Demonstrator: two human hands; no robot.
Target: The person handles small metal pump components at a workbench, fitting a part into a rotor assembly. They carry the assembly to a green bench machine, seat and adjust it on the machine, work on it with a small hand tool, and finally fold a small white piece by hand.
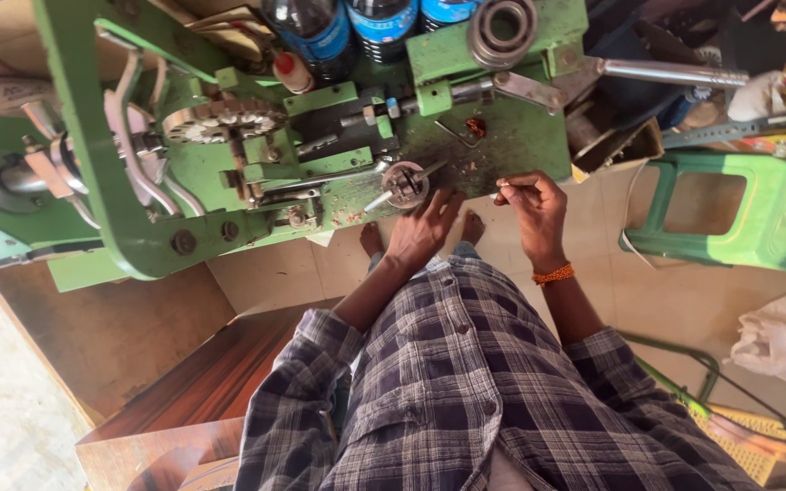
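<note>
Nearest the camera, a grey-and-white plaid shirt (466,391) fills the lower frame, both sleeves reaching up toward a green painted metal machine (229,164). Beside it on the left stands a brown wooden box (166,400) on the tiled floor. Just beyond, the left hand (420,227) lies spread with fingers extended, its fingertips touching a small round metal chuck (405,184) at the machine's front edge; it grips nothing that can be seen. Right of it, the right hand (531,207), an orange beaded band (553,274) on its wrist, is curled mostly closed, thumb and forefinger pinching a thin pale stick-like piece (504,185) just off the machine's edge. Two bare feet show beneath the hands on the floor. Farther right sits a green plastic stool (739,218), with a white crumpled plastic bag (784,341) near it. On the machine's body, a pale toothed gear wheel (220,121) sits left of the chuck, and a steel ring bearing (502,27) lies at the far side. Farthest back, three dark plastic bottles with blue wrap-around labels (379,23) stand in a row, a small red-capped white bottle (291,73) just before them.
</note>
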